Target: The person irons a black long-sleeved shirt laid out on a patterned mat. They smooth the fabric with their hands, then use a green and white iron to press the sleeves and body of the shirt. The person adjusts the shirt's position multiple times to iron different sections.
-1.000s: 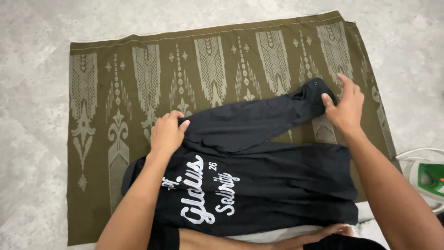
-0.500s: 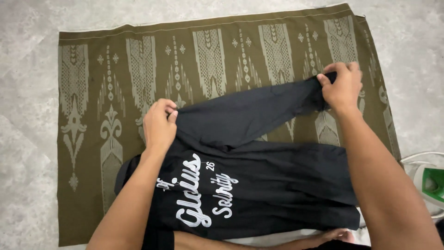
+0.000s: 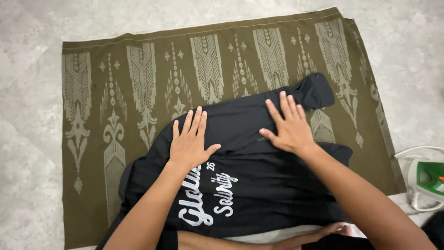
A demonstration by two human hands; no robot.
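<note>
A person's left hand and right hand press flat, fingers spread, on a black cotton shirt with white lettering lying on an olive patterned woven cloth; one sleeve is folded across, the body apparently still unfolded.

L hand flat, palm down, fingers spread twd 12 o'clock; forearm from 7. R hand flat, fingers twd 11; forearm from 5.

No packages, labels, signs or screens in view; only white script lettering printed on the near part of the black shirt.
</note>
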